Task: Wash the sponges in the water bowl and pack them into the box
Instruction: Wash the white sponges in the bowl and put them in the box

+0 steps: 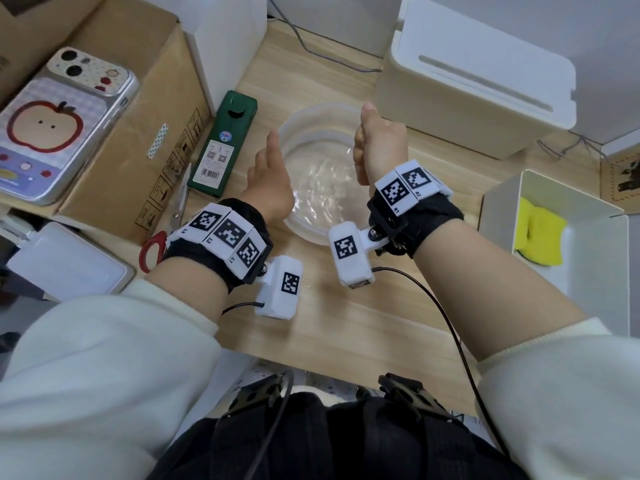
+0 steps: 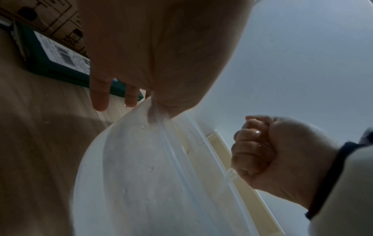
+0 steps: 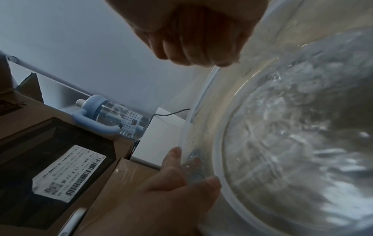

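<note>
A clear plastic bowl [image 1: 311, 116] of rippling water stands mid-table. My left hand [image 1: 270, 174] lies against its left outer wall, fingers [image 2: 98, 95] straight down the side, thumb up by the rim. My right hand [image 1: 367, 133] is a tight fist over the bowl's right side. A thin trickle of water runs from under the right hand [image 2: 260, 148]. A small pale frayed edge of a sponge [image 3: 238, 62] peeks out below the little finger; the rest is hidden. A yellow sponge [image 1: 538, 233] lies in the white box [image 1: 588, 271] at the right.
A green carton [image 1: 223, 143] and red-handled scissors [image 1: 162, 237] lie left of the bowl. Beside them, a cardboard box [image 1: 152, 109] carries a phone [image 1: 62, 126]. A tall white container [image 1: 478, 91] stands behind the bowl. A blue-lidded bottle [image 3: 117, 118] sits far left.
</note>
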